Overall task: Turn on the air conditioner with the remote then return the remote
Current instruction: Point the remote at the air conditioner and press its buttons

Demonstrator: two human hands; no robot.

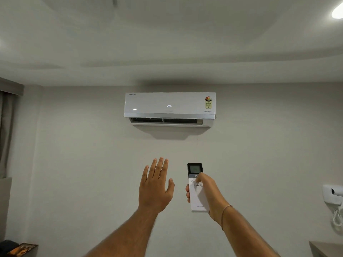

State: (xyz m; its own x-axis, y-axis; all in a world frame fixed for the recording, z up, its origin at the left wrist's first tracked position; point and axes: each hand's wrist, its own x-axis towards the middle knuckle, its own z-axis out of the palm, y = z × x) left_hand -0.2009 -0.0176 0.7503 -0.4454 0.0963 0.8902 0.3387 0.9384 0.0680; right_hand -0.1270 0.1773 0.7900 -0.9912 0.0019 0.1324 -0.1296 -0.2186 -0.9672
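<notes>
A white wall-mounted air conditioner (169,106) hangs high on the wall ahead. Its display reads 24 and its bottom flap stands open. My right hand (206,193) grips a white remote (196,184) with a dark screen at its top, pointed up toward the unit. The thumb rests on the buttons just below the screen. My left hand (156,184) is raised beside it, palm toward the wall, fingers spread and holding nothing.
A wall-mounted hair dryer with a coiled cord (334,199) is at the right edge. Below it shows a shelf corner (326,248). A dark curtain (5,130) hangs at the left, with dark items (20,249) at the bottom left corner.
</notes>
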